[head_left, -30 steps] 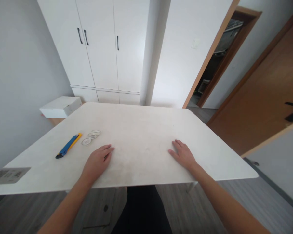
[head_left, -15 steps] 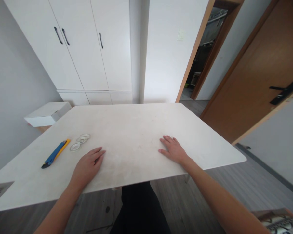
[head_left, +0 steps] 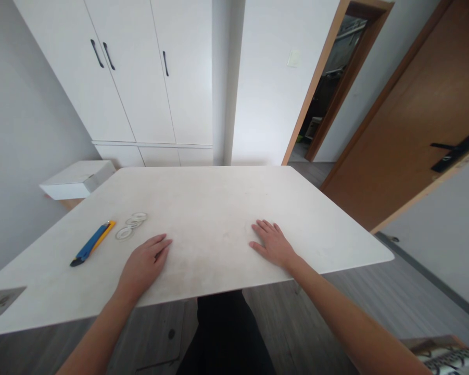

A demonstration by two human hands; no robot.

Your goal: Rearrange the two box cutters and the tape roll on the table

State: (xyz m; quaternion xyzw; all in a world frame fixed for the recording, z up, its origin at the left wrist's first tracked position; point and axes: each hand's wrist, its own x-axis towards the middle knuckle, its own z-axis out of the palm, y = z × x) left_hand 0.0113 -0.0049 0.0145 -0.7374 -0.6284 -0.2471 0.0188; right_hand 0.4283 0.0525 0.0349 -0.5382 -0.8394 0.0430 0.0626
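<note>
The flat white table (head_left: 218,198) sits a little further left in the view than a second ago. Against half a second ago, the right hand (head_left: 272,244) has slid slightly toward the table's middle; it lies palm down near the front edge, fingers somewhat spread. The left hand (head_left: 143,264) rests at the same spot by the front edge, palm down, fingers close together and relaxed. The blue-and-yellow plastic utility knife (head_left: 91,245) lies unmoved toward the left edge. Between it and the left hand, the white ring-shaped tape rolls (head_left: 132,225) keep their overlapping row, slanting toward the far edge.
</note>
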